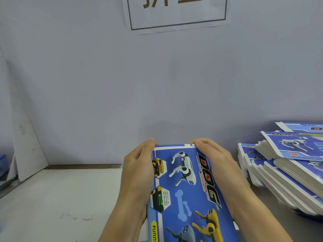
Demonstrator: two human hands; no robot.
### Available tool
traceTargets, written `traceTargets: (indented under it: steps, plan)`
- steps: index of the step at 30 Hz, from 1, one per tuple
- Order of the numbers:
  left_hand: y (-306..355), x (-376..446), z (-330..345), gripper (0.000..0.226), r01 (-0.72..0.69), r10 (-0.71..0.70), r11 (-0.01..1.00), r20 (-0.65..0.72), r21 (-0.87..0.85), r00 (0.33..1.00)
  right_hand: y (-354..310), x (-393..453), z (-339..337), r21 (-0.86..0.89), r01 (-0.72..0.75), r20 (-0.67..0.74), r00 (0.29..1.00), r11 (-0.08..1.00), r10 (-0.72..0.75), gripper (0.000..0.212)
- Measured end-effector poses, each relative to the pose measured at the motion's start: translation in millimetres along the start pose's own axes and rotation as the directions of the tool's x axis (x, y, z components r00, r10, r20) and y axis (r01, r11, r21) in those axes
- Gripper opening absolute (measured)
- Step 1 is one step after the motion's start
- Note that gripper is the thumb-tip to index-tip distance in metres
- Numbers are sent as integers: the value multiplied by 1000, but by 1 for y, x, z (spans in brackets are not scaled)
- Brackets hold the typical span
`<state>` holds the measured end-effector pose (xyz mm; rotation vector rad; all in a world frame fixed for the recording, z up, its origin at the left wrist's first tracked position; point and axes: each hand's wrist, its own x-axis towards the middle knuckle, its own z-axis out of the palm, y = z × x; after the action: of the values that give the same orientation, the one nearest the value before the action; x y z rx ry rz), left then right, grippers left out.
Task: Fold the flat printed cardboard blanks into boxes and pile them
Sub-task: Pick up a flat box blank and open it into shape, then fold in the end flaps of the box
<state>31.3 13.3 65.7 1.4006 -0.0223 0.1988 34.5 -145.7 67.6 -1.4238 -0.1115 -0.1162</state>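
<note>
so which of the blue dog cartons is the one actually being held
The blue carton at centre front, gripped along its sides by the left hand and right hand. The others lie untouched in the stack of flat blanks on the right.

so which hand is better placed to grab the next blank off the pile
The right hand. The pile of flat blanks lies on the table's right side, right beside that hand. The left hand would have to cross over the box that both hands now grip.
</note>
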Motion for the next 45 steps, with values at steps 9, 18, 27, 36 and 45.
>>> traceTargets:
  steps: [9,18,27,36,45]
  plan:
    - [-2,-2,7,30,-186,185,983,26,12,982,-1,0,-4,49,38,9,999,998,-38,20]
    - [1,-5,6,36,-211,211,977,-42,5,977,1,-2,-1,72,80,20,996,994,-82,33]
    - [1,-4,4,45,-234,234,972,-1,32,972,1,-3,3,42,68,-28,997,997,-67,33]
    - [5,1,-14,24,-147,146,989,39,31,989,5,2,-7,170,30,-54,998,985,-21,21]
    - [-20,26,-38,13,-230,114,963,-555,-143,824,-14,0,-17,-324,315,-198,899,892,-390,24]
